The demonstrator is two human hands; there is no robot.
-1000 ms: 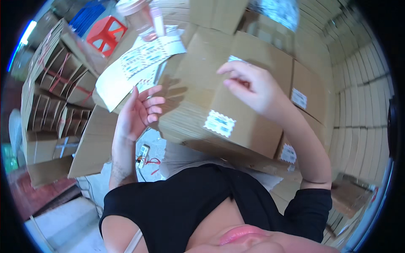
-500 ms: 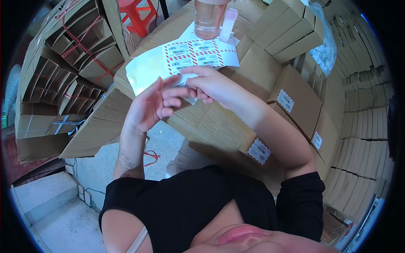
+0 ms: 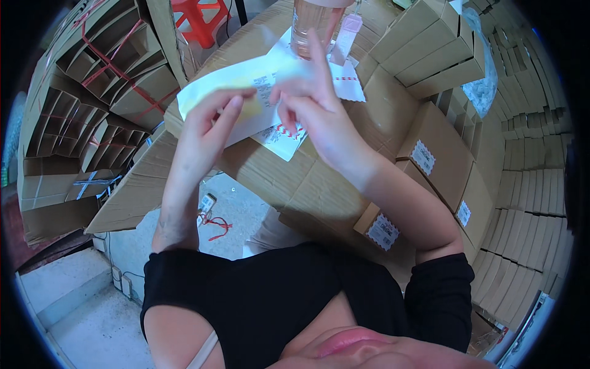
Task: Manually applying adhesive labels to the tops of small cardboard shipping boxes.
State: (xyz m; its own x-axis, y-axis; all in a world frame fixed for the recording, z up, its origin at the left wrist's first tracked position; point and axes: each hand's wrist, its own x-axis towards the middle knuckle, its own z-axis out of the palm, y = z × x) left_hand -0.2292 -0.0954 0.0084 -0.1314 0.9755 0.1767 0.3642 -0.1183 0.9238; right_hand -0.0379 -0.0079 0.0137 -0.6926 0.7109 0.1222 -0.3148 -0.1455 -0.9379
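My left hand (image 3: 212, 120) is over the left part of a white and yellowish label sheet (image 3: 203, 91), its fingers bent and the thumb a little apart from the index finger. Nothing shows in its grasp. Across the sheet, my right hand (image 3: 316, 114) points its index finger upward while its other fingers curl in. Motion smears those fingertips and the paper beside them, so whether they hold anything is unclear. Printed labels on the sheet are blurred too. Under it, another printed sheet (image 3: 284, 147) with a red-striped border sticks out toward me.
Behind the sheets stand a clear bottle (image 3: 307, 27) and a pale pink upright item (image 3: 348, 35). Labelled cardboard boxes (image 3: 433, 157) sit at right, below stacked cartons (image 3: 424, 52). String-tied folded cardboard (image 3: 104, 67) fills the left, near a red stool (image 3: 200, 21).
My hands have moved apart from each other. The left has shifted left, and the right index finger has stretched upward. The top sheet has shifted and blurred, exposing more of the printed sheet beneath.
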